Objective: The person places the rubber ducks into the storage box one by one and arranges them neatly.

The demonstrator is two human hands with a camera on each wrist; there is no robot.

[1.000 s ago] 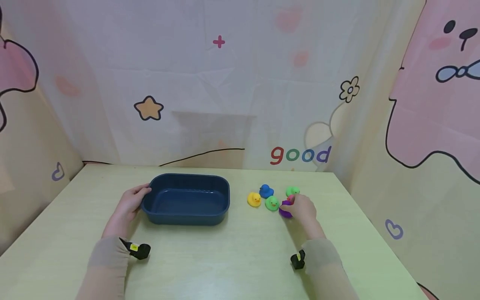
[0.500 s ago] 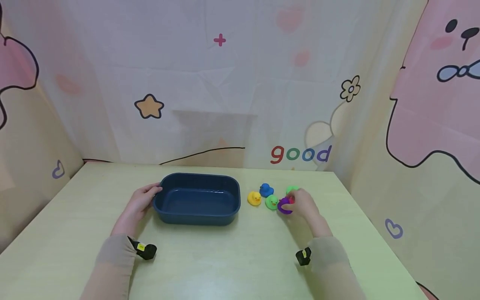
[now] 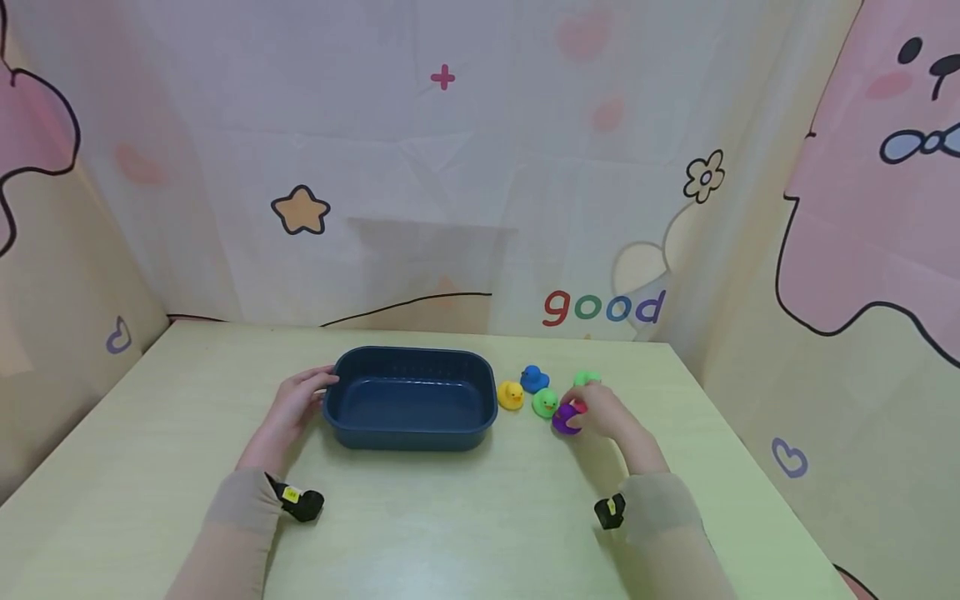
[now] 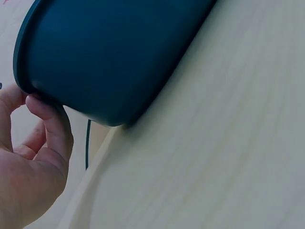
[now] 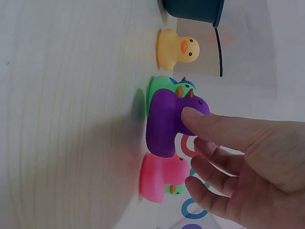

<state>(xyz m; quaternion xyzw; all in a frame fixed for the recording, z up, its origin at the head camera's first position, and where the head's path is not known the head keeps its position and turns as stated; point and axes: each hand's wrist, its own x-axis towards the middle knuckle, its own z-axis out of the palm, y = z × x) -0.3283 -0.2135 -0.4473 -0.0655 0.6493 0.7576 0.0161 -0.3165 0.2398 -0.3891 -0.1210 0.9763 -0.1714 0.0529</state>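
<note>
My right hand (image 3: 611,417) pinches a purple rubber duck (image 5: 167,121), thumb on its head, close over the table. A pink rubber duck (image 5: 159,176) stands right beside it, mostly covered by that hand in the head view. A green duck (image 3: 545,403) is next to the purple one, and another green duck (image 3: 587,379) shows behind the knuckles. My left hand (image 3: 300,396) grips the left rim of a dark blue rectangular basin (image 3: 408,438); in the left wrist view its thumb and forefinger meet at the rim (image 4: 21,62).
A yellow duck (image 3: 511,397) stands just off the basin's right end, with a blue duck (image 3: 535,379) behind it. All rest on a pale wooden table (image 3: 450,517). A printed curtain (image 3: 405,150) closes off the back and sides.
The basin has slid right with my left hand, nearly up to the yellow duck. My right hand has taken hold of the purple duck and shifted it slightly left.
</note>
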